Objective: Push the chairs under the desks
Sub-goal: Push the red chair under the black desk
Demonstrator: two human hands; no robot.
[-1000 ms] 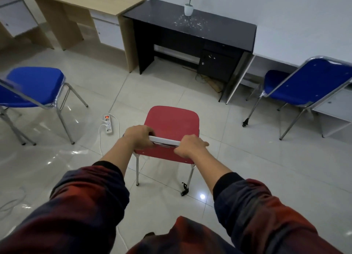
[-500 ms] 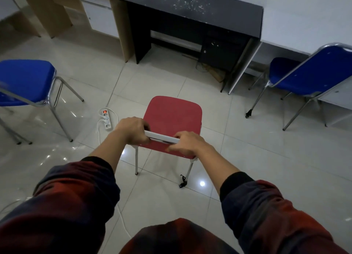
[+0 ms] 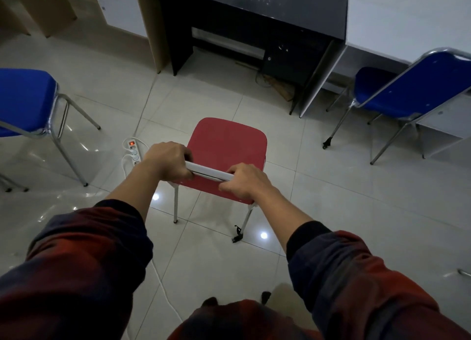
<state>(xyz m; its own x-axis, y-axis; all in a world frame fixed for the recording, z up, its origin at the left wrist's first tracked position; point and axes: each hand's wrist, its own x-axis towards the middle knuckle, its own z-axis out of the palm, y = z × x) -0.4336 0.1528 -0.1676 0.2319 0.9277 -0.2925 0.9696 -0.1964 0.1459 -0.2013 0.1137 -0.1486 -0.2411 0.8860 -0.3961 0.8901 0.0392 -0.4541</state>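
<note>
Red chair (image 3: 226,146): on the tiled floor, seat pointing at the black worktop (image 3: 254,5), well short of its opening. Left hand (image 3: 167,162) and right hand (image 3: 246,183), each grip clenched over the white top rail (image 3: 209,172), one per end, likely for a straight, even push. Ahead of the grip: clear floor up to the kneehole. Just left: power strip (image 3: 133,151) and its cable, a possible leg snag. Further out either side: left blue chair (image 3: 23,100), right blue chair (image 3: 413,90).

Chair (image 3: 228,146) before desk (image 3: 257,10), between two other chairs (image 3: 24,100).
</note>
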